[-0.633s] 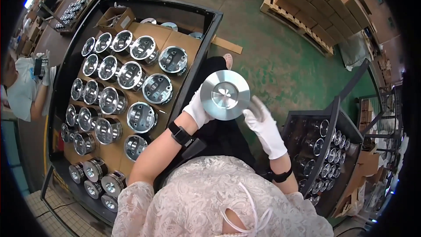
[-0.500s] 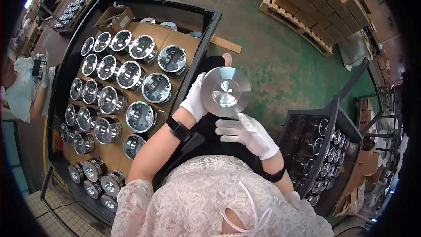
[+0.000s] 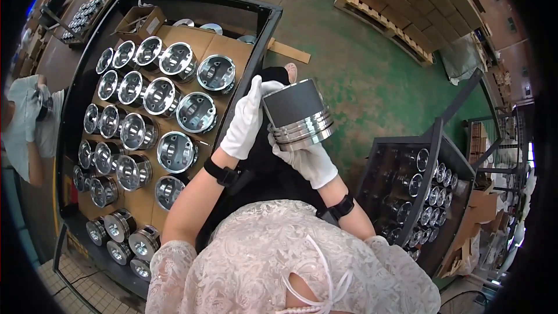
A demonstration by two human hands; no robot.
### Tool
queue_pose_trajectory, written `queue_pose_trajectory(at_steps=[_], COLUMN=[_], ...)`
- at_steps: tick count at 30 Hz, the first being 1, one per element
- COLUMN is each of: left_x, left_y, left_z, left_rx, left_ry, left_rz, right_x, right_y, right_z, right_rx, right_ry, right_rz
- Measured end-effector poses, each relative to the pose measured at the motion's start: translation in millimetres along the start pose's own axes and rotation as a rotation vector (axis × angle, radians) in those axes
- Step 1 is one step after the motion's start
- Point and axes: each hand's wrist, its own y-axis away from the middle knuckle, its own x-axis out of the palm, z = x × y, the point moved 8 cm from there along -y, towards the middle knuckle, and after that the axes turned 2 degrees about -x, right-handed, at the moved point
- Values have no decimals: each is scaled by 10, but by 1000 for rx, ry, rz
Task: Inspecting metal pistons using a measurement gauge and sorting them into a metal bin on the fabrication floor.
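Observation:
A metal piston [image 3: 297, 111] is tilted between my gloved hands, its dark grey coated skirt at the top and its shiny ring grooves lower, toward me. My left hand [image 3: 249, 119] grips it at the upper left edge of the skirt, with some fingers hidden behind it. From below, my right hand [image 3: 311, 164] cups the grooved crown end, thumb at its left. Left of me, several pistons stand open end up on cardboard [image 3: 154, 157] in a black-framed cart [image 3: 256, 43]. Nearer me in the cart, several pistons [image 3: 119, 225] stand crown up.
To the right a second black cart [image 3: 378, 166] holds several pistons. Stacked cartons [image 3: 395, 0] sit on a wooden pallet [image 3: 383, 38] at the far right. An open cardboard box [image 3: 139, 23] is in the left cart's far corner. Another person [image 3: 26, 119] is at the far left.
The piston has turned from showing its round flat crown to showing its side. My right hand, apart from it before, has come up under it. The other person's arms have shifted.

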Motion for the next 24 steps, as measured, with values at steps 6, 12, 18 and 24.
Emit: queue_pose_trajectory(at_steps=[6, 12, 18, 24], left_x=[48, 78, -51, 283], left_y=[350, 533, 428, 297], left_z=[267, 224, 714, 546], left_rx=[-109, -96, -237, -263], left_ry=[574, 572, 827, 989], left_rz=[26, 47, -118, 190], right_x=[-253, 219, 789, 1185], right_y=[52, 98, 306, 476], right_z=[448, 829, 721, 582], right_rx=[-221, -433, -777, -946], right_ry=[370, 929, 1686, 1942], right_rz=[-287, -435, -424, -391])
